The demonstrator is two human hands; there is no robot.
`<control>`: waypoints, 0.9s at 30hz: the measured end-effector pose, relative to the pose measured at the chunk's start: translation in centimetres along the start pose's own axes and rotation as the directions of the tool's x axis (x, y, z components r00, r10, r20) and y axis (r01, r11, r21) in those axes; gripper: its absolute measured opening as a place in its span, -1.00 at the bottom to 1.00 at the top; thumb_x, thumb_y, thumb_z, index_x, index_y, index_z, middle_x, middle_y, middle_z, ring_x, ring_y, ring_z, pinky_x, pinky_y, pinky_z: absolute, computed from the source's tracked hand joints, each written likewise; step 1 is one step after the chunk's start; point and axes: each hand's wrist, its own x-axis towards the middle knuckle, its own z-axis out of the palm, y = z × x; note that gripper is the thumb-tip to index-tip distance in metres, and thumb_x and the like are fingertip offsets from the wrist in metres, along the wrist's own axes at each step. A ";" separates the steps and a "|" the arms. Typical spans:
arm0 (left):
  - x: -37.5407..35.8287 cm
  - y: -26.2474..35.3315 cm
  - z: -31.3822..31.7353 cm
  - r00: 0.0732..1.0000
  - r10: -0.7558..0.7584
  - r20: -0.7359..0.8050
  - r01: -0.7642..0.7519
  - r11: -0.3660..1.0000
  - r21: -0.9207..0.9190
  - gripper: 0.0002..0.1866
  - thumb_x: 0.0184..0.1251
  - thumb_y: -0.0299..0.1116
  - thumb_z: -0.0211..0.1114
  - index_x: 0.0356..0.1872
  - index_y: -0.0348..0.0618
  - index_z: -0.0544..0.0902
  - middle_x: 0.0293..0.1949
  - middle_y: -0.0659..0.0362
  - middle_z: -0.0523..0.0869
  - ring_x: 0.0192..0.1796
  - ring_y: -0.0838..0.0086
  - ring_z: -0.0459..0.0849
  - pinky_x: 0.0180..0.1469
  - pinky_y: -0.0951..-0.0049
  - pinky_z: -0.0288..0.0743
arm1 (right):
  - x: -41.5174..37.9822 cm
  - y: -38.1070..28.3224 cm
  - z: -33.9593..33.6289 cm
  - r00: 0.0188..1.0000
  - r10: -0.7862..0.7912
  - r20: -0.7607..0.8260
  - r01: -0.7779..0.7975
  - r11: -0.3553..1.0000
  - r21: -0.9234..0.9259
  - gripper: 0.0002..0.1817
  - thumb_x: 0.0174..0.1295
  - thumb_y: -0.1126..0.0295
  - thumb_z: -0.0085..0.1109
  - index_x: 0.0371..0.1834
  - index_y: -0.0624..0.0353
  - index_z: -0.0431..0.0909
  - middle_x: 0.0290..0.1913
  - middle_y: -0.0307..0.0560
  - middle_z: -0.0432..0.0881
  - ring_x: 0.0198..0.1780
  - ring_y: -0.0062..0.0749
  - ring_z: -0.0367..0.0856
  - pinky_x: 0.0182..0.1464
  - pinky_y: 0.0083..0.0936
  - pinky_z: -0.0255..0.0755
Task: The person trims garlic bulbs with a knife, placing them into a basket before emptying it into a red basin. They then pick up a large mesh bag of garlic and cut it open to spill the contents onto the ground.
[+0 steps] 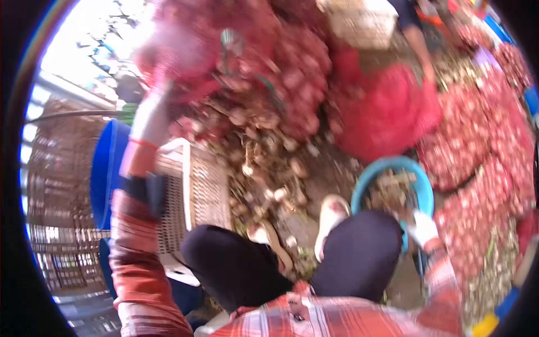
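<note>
My left hand (154, 115), pale and blurred, reaches up at the upper left against a red mesh sack (297, 73) full of bulbs; its fingers are smeared by motion. Loose bulbs with dry stalks (264, 151) spill from below the sack onto the ground. On the right, my right hand (422, 229) in a whitish glove is at the lower rim of a light blue basin (364, 178). Dry stalks and scraps (390, 188) lie inside the basin. Whether the right fingers grip something cannot be made out.
A white plastic crate (208, 185) stands left of my knees, near a blue container (111, 174) and a woven basket (62, 196). Filled mesh sacks (460, 135) line the right side. Another person's arm (418, 48) reaches toward a red mesh bag (387, 112). A pale crate (362, 25) is at the top.
</note>
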 end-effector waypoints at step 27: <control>-10.4 7.6 -1.1 0.431 -0.418 0.799 0.690 0.724 0.007 -0.56 0.40 -0.22 0.28 0.25 -0.13 0.63 0.10 0.08 0.76 0.18 0.35 0.67 0.29 0.36 0.46 | -3.1 5.4 9.0 0.795 0.554 -0.247 -0.604 0.761 -0.237 -0.50 0.11 -0.02 0.32 0.02 0.04 0.57 0.06 0.11 0.59 0.07 0.08 0.61 0.10 0.02 0.47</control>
